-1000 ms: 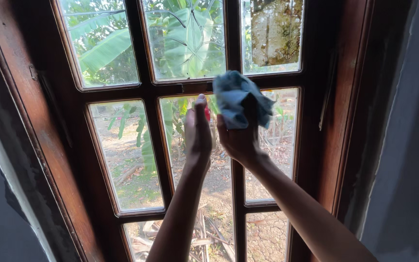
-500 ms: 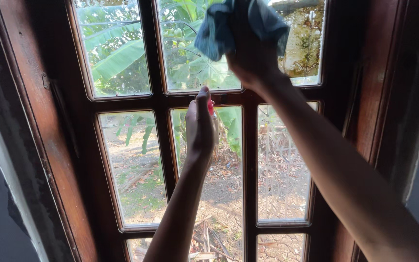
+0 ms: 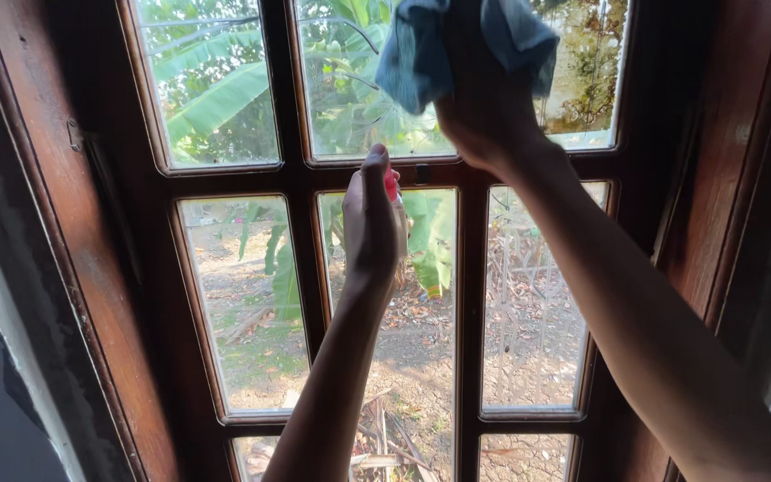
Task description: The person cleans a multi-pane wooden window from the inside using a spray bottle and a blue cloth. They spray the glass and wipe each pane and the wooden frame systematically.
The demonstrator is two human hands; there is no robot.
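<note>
My right hand (image 3: 484, 116) is raised high and grips a crumpled blue cloth (image 3: 417, 54) against the upper panes of a dark wooden window (image 3: 296, 178). My left hand (image 3: 372, 223) is held upright in front of the middle pane, closed around a small object with a red top (image 3: 391, 184); most of that object is hidden behind the hand. The two hands are apart, the left one below and to the left of the right one.
The window has several glass panes in brown wooden bars, with banana leaves (image 3: 220, 98) and bare ground outside. A wide wooden frame (image 3: 55, 268) runs down the left, another (image 3: 716, 178) on the right, with dark wall beyond.
My right hand has lifted the cloth from the middle bar up to the top panes. The left hand has stayed in place, and the view has tilted slightly upward.
</note>
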